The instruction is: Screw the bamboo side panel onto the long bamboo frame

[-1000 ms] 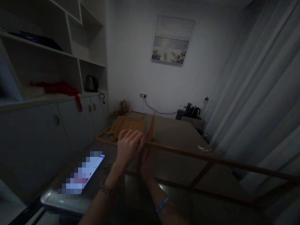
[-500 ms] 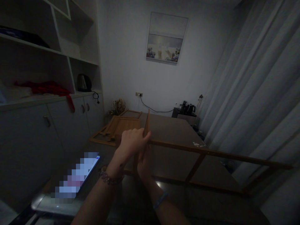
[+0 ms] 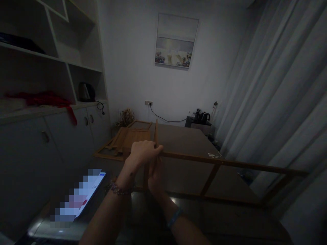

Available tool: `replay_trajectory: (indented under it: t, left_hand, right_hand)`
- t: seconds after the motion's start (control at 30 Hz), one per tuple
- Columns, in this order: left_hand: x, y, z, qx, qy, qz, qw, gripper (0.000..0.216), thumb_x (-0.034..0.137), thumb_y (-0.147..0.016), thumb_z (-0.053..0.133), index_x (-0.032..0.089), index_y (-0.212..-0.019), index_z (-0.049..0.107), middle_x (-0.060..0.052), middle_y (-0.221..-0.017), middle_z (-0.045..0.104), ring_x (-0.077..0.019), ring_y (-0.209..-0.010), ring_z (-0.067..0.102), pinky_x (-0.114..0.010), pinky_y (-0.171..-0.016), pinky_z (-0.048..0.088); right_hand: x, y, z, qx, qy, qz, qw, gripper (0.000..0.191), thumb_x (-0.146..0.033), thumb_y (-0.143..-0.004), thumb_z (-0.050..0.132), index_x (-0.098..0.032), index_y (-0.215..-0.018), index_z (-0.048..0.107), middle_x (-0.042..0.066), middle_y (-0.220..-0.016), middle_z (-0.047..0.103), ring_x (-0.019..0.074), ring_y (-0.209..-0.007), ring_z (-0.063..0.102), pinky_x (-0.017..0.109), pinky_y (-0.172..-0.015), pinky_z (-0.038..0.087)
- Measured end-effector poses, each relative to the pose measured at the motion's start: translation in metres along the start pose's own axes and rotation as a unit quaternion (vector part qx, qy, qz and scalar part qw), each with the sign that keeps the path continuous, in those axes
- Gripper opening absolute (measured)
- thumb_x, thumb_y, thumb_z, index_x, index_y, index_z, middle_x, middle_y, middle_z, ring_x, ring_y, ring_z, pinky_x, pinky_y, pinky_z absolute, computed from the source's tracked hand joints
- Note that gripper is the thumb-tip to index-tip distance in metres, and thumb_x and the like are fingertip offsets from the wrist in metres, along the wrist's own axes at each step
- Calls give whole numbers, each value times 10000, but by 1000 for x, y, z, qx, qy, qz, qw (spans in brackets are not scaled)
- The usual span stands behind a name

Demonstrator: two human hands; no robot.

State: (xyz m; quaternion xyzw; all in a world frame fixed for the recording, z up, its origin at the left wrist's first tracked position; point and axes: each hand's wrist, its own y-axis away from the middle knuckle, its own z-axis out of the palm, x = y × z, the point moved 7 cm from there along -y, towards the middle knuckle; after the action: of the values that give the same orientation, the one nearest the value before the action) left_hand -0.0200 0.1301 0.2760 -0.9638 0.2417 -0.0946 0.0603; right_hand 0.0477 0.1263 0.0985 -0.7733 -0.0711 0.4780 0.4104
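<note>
A ladder-like wooden frame [image 3: 191, 156] stretches from my hands to the right, with crossbars between its two long rails. At its left end a thin wooden board [image 3: 156, 131] stands nearly upright, seen edge-on. My left hand [image 3: 142, 152] is closed over the board and the frame's end, its thumb pointing right. Just below, my right hand [image 3: 155, 178] is closed around the same end from underneath; its fingertips are partly hidden behind the left hand. Exactly where the board meets the frame is covered by my hands.
Slatted wooden panels [image 3: 135, 135] lie on the dark table [image 3: 178, 136] beyond my left hand. A lit phone [image 3: 89, 194] rests at the near left. Cabinets [image 3: 68, 136] line the left side, a curtain [image 3: 268, 85] the right. Black kettles [image 3: 204, 117] stand at the back.
The view has turned slightly, so the room has shifted left. Both hands keep their hold at the frame's end, and the upright board leans less to the right.
</note>
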Motion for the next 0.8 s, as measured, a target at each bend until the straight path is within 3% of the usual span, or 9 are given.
replay_trajectory:
  t: [0.4, 0.53, 0.63, 0.8]
  left_hand:
    - [-3, -5, 5, -18, -3, -6, 1000, 500, 502, -839, 284, 227, -889, 699, -118, -988, 711, -304, -911, 653, -378, -713, 459]
    - [-5, -7, 7, -24, 0, -2, 1000, 478, 495, -827, 297, 236, -864, 698, -116, -977, 712, -297, -894, 654, -381, -719, 461]
    - [-5, -8, 6, -24, 1, 6, 1000, 436, 477, -813, 334, 243, -849, 699, -109, -958, 713, -280, -891, 648, -369, -737, 457]
    - [-4, -9, 6, -38, 4, 25, 999, 380, 441, -793, 370, 255, -819, 700, -91, -933, 714, -269, -881, 643, -358, -730, 459]
  right_hand:
    - [10, 6, 4, -31, -133, 105, 985, 580, -406, -926, 391, -173, -1445, 279, 105, -1477, 342, 188, -1356, 327, 397, -1086, 319]
    - [7, 0, 2, -22, -145, 116, 982, 553, -393, -919, 417, -209, -1433, 327, 80, -1423, 437, 187, -1317, 397, 386, -1033, 388]
    - [-2, -6, -7, -43, -157, 103, 981, 514, -387, -919, 431, -234, -1407, 380, 65, -1385, 489, 192, -1282, 445, 391, -1009, 409]
    - [-20, -7, -37, -124, -109, 71, 984, 485, -388, -918, 480, -313, -1390, 397, 2, -1429, 443, 180, -1325, 387, 421, -1059, 350]
